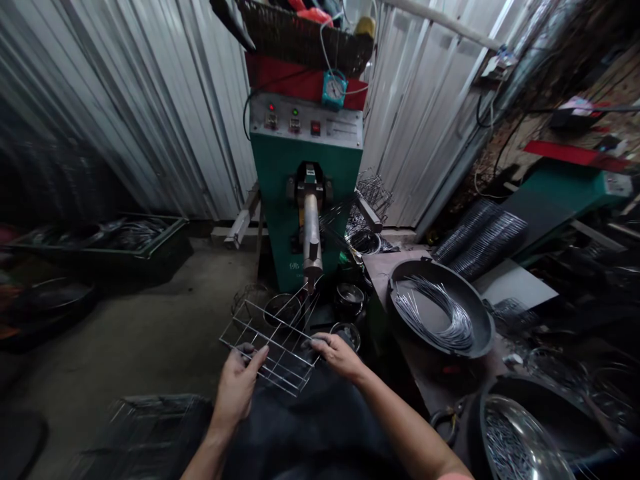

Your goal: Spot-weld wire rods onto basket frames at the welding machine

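A wire rack (273, 341) of thin metal rods is held between my two hands, above my lap. My left hand (239, 383) pinches its near left edge with the thumb on top. My right hand (336, 353) grips the right side, fingers closed around the wire. The rack's far corner reaches the lower end of the round metal electrode arm (312, 243) on a green spot-welding machine (273, 180). Whether wire and electrode touch, I cannot tell.
On the right, a black pan (483, 327) holds bent wire rods (450, 320), and a steel bowl (543, 433) holds short pieces. A green bin (165, 237) stands at left. Stacked wire racks (150, 427) sit at lower left. Behind the machine rises a corrugated metal wall (185, 100).
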`<state>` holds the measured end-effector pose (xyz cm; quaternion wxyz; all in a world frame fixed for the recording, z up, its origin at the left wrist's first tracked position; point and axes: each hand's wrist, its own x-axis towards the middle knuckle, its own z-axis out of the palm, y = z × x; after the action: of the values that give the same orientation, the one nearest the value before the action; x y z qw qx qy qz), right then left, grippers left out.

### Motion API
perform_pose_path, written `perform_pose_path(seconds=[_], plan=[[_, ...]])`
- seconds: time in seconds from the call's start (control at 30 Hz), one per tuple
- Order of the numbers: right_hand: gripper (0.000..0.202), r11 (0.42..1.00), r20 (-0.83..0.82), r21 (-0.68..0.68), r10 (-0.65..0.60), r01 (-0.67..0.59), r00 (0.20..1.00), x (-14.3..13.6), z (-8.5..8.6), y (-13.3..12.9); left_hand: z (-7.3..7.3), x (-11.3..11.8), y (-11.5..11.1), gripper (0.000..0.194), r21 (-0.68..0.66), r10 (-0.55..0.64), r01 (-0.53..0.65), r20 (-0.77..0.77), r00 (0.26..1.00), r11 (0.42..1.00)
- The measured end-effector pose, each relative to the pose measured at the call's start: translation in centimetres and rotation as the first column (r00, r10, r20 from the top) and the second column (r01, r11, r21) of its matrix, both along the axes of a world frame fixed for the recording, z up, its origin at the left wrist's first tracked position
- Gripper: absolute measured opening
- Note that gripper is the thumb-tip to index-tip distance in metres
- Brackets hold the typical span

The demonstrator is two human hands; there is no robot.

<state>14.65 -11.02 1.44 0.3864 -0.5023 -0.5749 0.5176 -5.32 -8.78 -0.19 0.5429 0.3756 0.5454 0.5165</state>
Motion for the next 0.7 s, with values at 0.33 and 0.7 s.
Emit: perform_pose_path(seconds=[0.33, 0.7], plan=[[0.041, 0.997, -0.026, 0.006, -0.071, 0.071, 0.997, -1.0, -0.3, -1.2, 0.6, -0.7, 0.2, 0.048, 0.055, -0.098, 0.099, -0.017, 0.995, 0.994], [0.022, 0.929, -0.304, -0.287, -0.319, 0.232, 0.898, -2.6, 4.8, -5.6, -4.3, -6.4, -10.5, 0.036, 0.522, 0.086, 0.810, -0.850, 0.520, 0.267]])
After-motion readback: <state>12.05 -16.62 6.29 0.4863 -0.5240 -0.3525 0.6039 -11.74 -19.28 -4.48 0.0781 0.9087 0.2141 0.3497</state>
